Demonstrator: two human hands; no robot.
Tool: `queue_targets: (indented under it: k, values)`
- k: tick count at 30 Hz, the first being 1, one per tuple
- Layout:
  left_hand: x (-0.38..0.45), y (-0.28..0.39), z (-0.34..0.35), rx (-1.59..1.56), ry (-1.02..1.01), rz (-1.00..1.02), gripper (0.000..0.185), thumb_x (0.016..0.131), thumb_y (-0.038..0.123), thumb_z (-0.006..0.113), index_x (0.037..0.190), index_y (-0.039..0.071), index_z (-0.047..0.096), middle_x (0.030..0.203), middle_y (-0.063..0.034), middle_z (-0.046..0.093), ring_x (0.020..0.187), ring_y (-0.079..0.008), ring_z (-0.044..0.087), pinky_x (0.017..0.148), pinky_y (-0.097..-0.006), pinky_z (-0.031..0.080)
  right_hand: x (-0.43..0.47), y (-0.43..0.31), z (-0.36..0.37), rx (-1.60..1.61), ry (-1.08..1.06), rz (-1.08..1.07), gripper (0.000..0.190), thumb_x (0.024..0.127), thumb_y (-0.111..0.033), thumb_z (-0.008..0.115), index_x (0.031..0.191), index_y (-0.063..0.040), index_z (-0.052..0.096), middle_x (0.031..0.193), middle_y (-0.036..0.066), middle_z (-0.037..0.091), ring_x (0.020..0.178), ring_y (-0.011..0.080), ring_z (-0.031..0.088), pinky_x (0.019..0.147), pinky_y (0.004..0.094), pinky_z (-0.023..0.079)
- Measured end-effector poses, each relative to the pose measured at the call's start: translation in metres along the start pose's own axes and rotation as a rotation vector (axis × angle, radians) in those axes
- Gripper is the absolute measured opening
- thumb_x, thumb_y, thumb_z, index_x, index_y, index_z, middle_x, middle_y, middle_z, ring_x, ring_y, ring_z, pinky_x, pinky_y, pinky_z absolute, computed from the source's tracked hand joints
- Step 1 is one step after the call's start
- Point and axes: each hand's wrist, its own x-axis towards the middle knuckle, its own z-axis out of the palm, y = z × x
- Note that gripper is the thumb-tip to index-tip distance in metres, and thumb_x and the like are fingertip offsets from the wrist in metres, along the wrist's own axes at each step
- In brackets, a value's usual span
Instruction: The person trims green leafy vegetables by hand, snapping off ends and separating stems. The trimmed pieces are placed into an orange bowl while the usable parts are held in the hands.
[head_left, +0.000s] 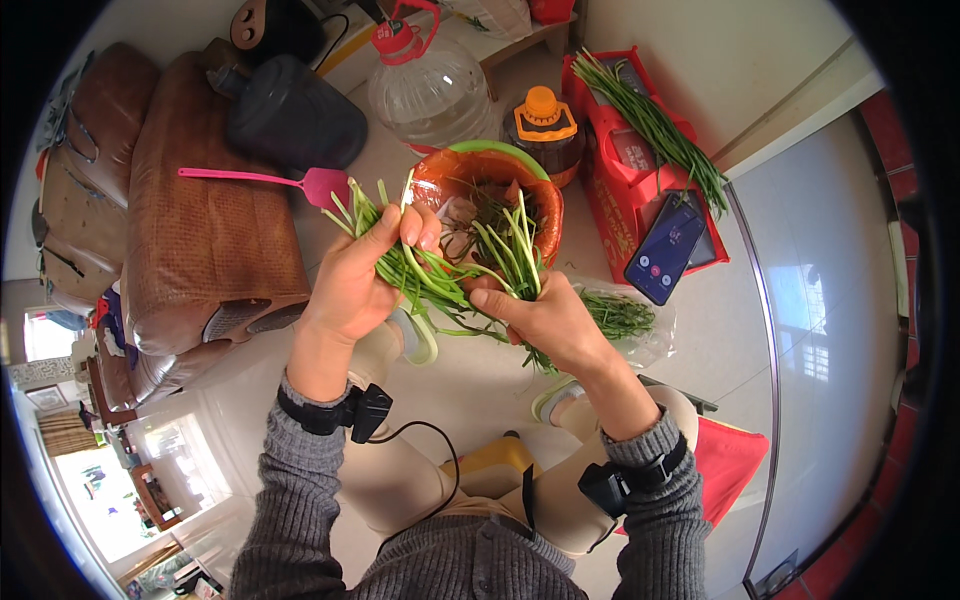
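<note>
My left hand (360, 274) grips a bunch of green leafy stalks, likely garlic chives (424, 277), with pale stem ends poking up past the thumb. In my right hand (544, 315) is a second bunch of the same greens (514, 255), pale ends upward and leaves hanging below the fist. Some leaves cross between both hands. Behind them stands a bin lined with an orange-red plastic bag (551, 217), its green rim (499, 150) showing at the back. Dark wilted scraps (517, 202) and pale crumpled waste lie inside it.
A red gift box (607, 202) at right carries more chives (652, 120) and a smartphone (666, 247) with a lit screen. Greens on clear plastic (619, 315) lie on the floor. Around the bin are large bottles (431, 94), a pink fly swatter (326, 186) and a brown leather sofa (202, 217).
</note>
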Motion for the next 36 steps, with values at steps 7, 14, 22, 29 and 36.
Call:
queue_targets:
  k: [7,14,22,29,36]
  values:
    - [0.001,-0.002,-0.003,-0.032,-0.055,-0.002,0.029,0.097,0.028,0.040,0.080,0.006,0.047,0.084,-0.0037,0.044,0.081,-0.0130,0.041,0.075,-0.0271,0.036,0.002,0.004,-0.001,-0.046,0.027,-0.010,0.016,0.082,-0.017,0.066,0.087,-0.003,0.062,0.069,-0.003,0.056,0.053,0.0044,0.046,0.046,0.0206,0.039]
    - [-0.005,-0.007,0.006,0.322,0.036,0.208,0.030,0.097,0.026,0.041,0.078,0.003,0.049,0.084,-0.0058,0.048,0.081,-0.0144,0.044,0.075,-0.0287,0.037,0.004,0.013,0.005,-0.137,0.194,-0.172,0.016,0.077,-0.011,0.061,0.084,0.003,0.062,0.061,0.004,0.056,0.056,0.0084,0.046,0.052,0.0288,0.042]
    - [-0.020,0.010,0.017,0.414,0.108,0.443,0.031,0.097,0.028,0.035,0.072,0.010,0.038,0.073,-0.0023,0.036,0.068,-0.0135,0.034,0.069,-0.0293,0.034,0.015,0.020,-0.011,-0.097,0.386,-0.103,0.017,0.077,-0.013,0.060,0.082,0.004,0.060,0.061,0.003,0.057,0.050,0.0071,0.049,0.046,0.0251,0.041]
    - [-0.038,0.047,-0.009,0.275,-0.250,0.441,0.034,0.097,0.031,0.035,0.069,0.015,0.047,0.054,0.0008,0.045,0.066,-0.0116,0.036,0.064,-0.0258,0.028,0.030,0.016,-0.028,-0.086,0.476,-0.081,0.018,0.081,-0.017,0.063,0.086,0.000,0.064,0.071,0.000,0.059,0.053,0.0053,0.047,0.044,0.0219,0.039]
    - [-0.051,0.053,-0.018,-0.405,-0.560,0.371,0.033,0.099,0.027,0.031,0.073,0.015,0.048,0.055,-0.0003,0.059,0.061,-0.0145,0.052,0.068,-0.0335,0.045,0.053,0.022,-0.033,-0.154,0.516,-0.142,0.021,0.080,-0.018,0.065,0.089,0.001,0.066,0.067,0.000,0.059,0.052,0.0055,0.046,0.046,0.0231,0.039]
